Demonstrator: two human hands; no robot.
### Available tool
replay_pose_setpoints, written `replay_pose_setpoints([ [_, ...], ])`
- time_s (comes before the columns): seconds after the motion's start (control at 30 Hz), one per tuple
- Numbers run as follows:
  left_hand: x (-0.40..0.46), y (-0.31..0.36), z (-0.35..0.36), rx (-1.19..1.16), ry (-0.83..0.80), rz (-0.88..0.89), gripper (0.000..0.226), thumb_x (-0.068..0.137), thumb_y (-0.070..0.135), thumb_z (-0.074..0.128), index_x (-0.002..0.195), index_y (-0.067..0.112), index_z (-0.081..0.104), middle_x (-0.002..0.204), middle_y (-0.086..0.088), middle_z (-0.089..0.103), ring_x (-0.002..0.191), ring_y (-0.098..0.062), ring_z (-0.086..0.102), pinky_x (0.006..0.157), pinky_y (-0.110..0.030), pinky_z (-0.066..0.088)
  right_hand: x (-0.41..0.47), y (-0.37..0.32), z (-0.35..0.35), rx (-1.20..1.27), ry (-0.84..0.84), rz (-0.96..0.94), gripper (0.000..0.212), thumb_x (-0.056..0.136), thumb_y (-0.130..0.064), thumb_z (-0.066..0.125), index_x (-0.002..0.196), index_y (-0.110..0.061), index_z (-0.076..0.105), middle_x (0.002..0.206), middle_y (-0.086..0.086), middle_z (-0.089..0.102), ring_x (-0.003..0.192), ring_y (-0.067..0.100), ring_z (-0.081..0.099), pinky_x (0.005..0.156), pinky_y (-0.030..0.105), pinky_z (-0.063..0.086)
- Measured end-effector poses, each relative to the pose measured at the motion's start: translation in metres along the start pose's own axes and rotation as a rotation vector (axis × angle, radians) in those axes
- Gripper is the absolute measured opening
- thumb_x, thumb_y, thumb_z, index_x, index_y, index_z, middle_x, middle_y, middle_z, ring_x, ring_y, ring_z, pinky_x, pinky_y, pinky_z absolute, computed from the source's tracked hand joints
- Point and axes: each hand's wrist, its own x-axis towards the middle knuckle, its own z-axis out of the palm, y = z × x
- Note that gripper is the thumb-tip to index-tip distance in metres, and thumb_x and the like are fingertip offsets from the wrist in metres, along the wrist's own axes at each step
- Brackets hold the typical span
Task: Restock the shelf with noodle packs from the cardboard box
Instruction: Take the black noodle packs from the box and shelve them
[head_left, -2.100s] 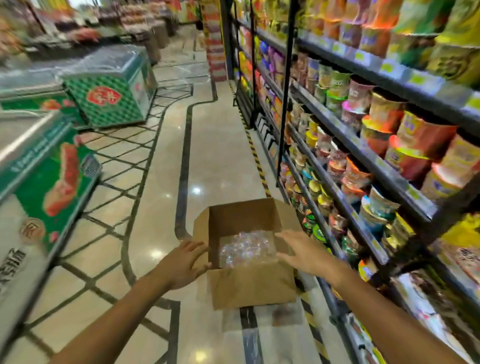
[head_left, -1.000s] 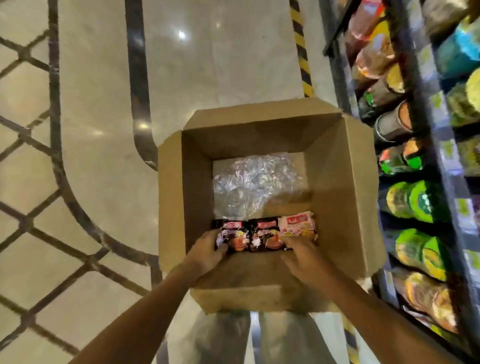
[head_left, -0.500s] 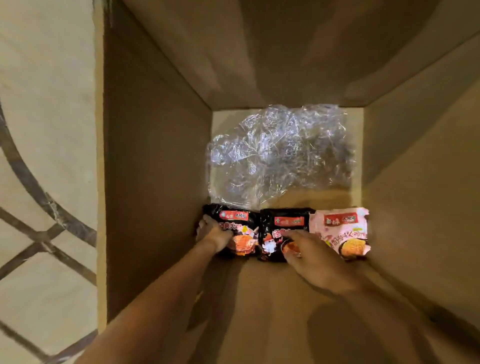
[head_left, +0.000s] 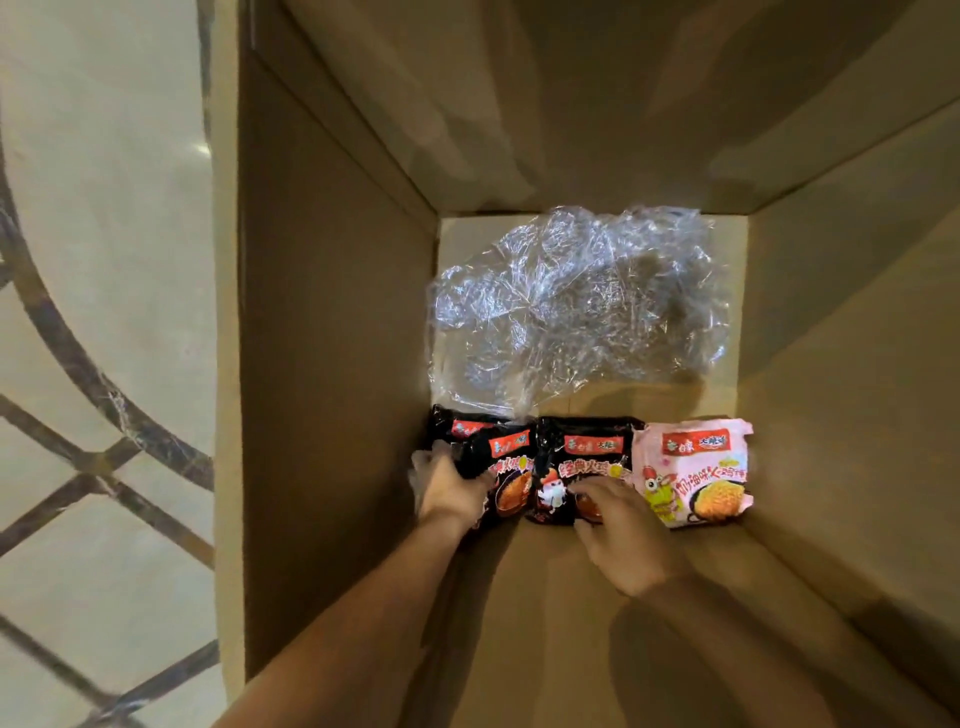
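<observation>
I look straight down into the deep cardboard box (head_left: 332, 338). At its bottom a row of noodle packs stands along the near side. My left hand (head_left: 449, 488) grips the left black pack (head_left: 506, 457), which stands a little in front of another black pack behind it. My right hand (head_left: 623, 535) lies on the lower part of the middle black pack (head_left: 587, 449), fingers curled on it. The pink pack (head_left: 696, 473) at the right end is touched by neither hand. The shelf is out of view.
A crumpled sheet of clear plastic wrap (head_left: 576, 306) fills the far half of the box floor. The box walls rise close on all sides. Shiny tiled floor (head_left: 104, 260) with dark inlay lines shows to the left.
The camera has dropped from the aisle view deep into the box. Both hands reached down to the packs; the left black pack has shifted forward in my left hand, uncovering another one behind.
</observation>
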Motion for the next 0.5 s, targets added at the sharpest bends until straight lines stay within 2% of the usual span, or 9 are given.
replay_pose_setpoints([
  [0.07, -0.010, 0.001, -0.007, -0.076, -0.010, -0.003, 0.054, 0.063, 0.054, 0.071, 0.103, 0.031, 0.043, 0.111, -0.012, 0.067, 0.104, -0.034, 0.065, 0.090, -0.046, 0.055, -0.006, -0.008, 0.000, 0.012, -0.027, 0.017, 0.041, 0.098, -0.022, 0.053, 0.139, -0.024, 0.052, 0.138, -0.005, 0.050, 0.133, 0.015, 0.044, 0.108, 0.032, 0.039],
  [0.13, -0.033, 0.007, -0.025, -0.065, 0.086, 0.067, 0.050, 0.065, 0.053, 0.069, 0.100, 0.027, 0.044, 0.100, -0.007, 0.071, 0.097, -0.033, 0.067, 0.084, -0.045, 0.055, -0.009, -0.017, -0.001, 0.018, -0.056, 0.044, 0.043, 0.100, -0.025, 0.051, 0.142, -0.025, 0.049, 0.138, -0.005, 0.052, 0.132, 0.015, 0.045, 0.107, 0.034, 0.041],
  [0.27, -0.076, 0.019, -0.066, -0.076, 0.255, 0.224, 0.039, 0.076, 0.028, 0.077, 0.094, 0.027, 0.042, 0.087, -0.001, 0.068, 0.090, -0.034, 0.066, 0.077, -0.044, 0.053, -0.003, -0.037, 0.008, 0.084, -0.073, 0.073, 0.045, 0.098, -0.025, 0.055, 0.142, -0.027, 0.047, 0.140, -0.005, 0.055, 0.130, 0.015, 0.050, 0.106, 0.037, 0.045],
  [0.33, -0.078, 0.019, -0.082, -0.136, 0.298, 0.272, 0.037, 0.079, 0.018, 0.075, 0.098, 0.030, 0.046, 0.087, 0.003, 0.068, 0.091, -0.030, 0.067, 0.080, -0.040, 0.053, 0.006, -0.048, 0.015, 0.147, -0.088, 0.093, 0.050, 0.097, -0.022, 0.057, 0.145, -0.025, 0.044, 0.141, -0.003, 0.055, 0.125, 0.016, 0.055, 0.104, 0.035, 0.047],
  [0.4, -0.074, 0.016, -0.092, -0.195, 0.345, 0.358, 0.037, 0.081, 0.010, 0.074, 0.107, 0.030, 0.057, 0.094, 0.007, 0.070, 0.095, -0.020, 0.067, 0.084, -0.028, 0.050, 0.022, -0.057, 0.024, 0.245, -0.104, 0.159, 0.057, 0.096, -0.018, 0.061, 0.149, -0.021, 0.040, 0.144, 0.000, 0.053, 0.121, 0.017, 0.057, 0.102, 0.029, 0.046],
  [0.47, -0.069, 0.015, -0.097, -0.246, 0.382, 0.451, 0.038, 0.081, 0.004, 0.073, 0.112, 0.026, 0.065, 0.102, 0.010, 0.071, 0.099, -0.013, 0.067, 0.089, -0.019, 0.045, 0.047, -0.064, 0.038, 0.388, -0.122, 0.264, 0.062, 0.092, -0.015, 0.067, 0.149, -0.015, 0.041, 0.143, 0.003, 0.054, 0.117, 0.017, 0.058, 0.096, 0.023, 0.044],
  [0.5, -0.067, 0.015, -0.097, -0.258, 0.392, 0.487, 0.041, 0.080, 0.000, 0.073, 0.114, 0.024, 0.067, 0.106, 0.010, 0.070, 0.103, -0.011, 0.066, 0.094, -0.020, 0.046, 0.060, -0.067, 0.045, 0.479, -0.143, 0.341, 0.064, 0.090, -0.014, 0.070, 0.148, -0.012, 0.041, 0.141, 0.005, 0.056, 0.118, 0.020, 0.058, 0.097, 0.023, 0.043],
])
